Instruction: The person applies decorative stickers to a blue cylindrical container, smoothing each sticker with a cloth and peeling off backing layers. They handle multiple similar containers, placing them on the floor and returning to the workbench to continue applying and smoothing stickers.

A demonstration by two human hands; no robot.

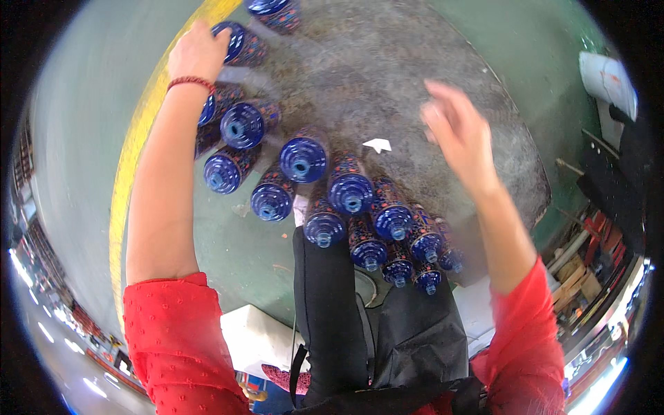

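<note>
At the far left, my left hand (199, 54) closes around the top of a blue bottle (235, 44) with a patterned side; its fingertips are partly hidden. My right hand (456, 135) hovers over the grey floor patch, motion-blurred, its fingers loosely apart with nothing in them. Several more bottles of this kind, with stepped, shiny blue tops and narrow necks, stand in a curved group, among them one bottle (303, 160) in the middle and another (243, 125) near my left wrist. A further bottle (271, 8) is cut off by the upper edge.
A white scrap (377, 144) lies on the worn grey floor patch (387, 62). A yellow line (136, 145) curves along the green floor at left. My black-clad legs (325, 311) are below the bottles. Clutter (581, 277) and a white container (609, 81) are at right.
</note>
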